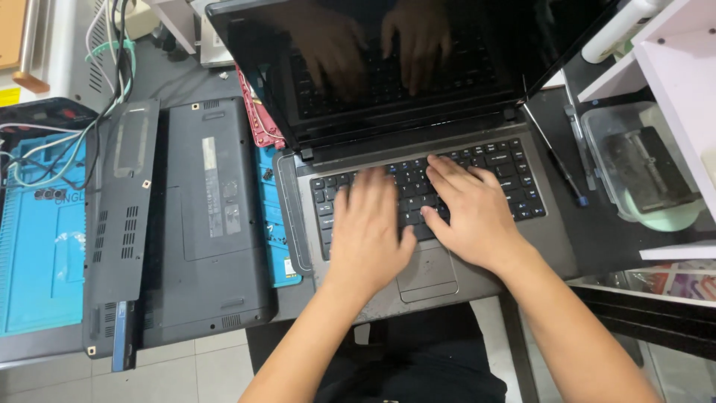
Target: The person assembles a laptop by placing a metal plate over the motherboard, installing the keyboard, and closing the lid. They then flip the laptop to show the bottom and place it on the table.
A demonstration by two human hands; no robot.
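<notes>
An open grey laptop (533, 239) sits in front of me, its dark screen (522, 52) reflecting both hands. My left hand (367, 231) lies flat on the left half of the black keyboard (514, 183), fingers spread over the keys. My right hand (471, 213) rests on the middle of the keyboard, fingers apart, thumb near the space bar. The touchpad (429, 276) shows just below my palms. Neither hand holds anything.
A second laptop (212, 224) lies upside down to the left, with a removed bottom cover (119, 224) beside it on a blue work mat (41, 254). Cables (104, 67) run at the far left. A screwdriver (559, 168) and clear plastic box (634, 164) sit right, under white shelves (671, 67).
</notes>
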